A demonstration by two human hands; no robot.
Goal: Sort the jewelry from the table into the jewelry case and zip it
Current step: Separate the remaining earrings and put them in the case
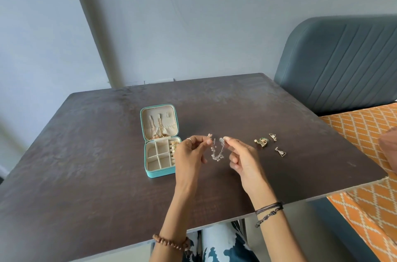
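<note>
A teal jewelry case (160,173) lies open on the dark table (96,143), its lid holding gold chains and its tray holding gold pieces at the right. Just right of the case, my left hand (190,154) and my right hand (240,154) each pinch one end of a silver beaded chain (218,153), which hangs in a loop between them above the table. A small earring (209,135) lies just behind my fingers. To the right lie a green and gold earring (262,142) and two triangle earrings (272,136) (281,151).
A grey-blue padded chair back (343,62) stands at the table's far right corner. Orange patterned fabric (369,133) lies along the right edge. The wall runs behind the table. My patterned trousers show below the front edge.
</note>
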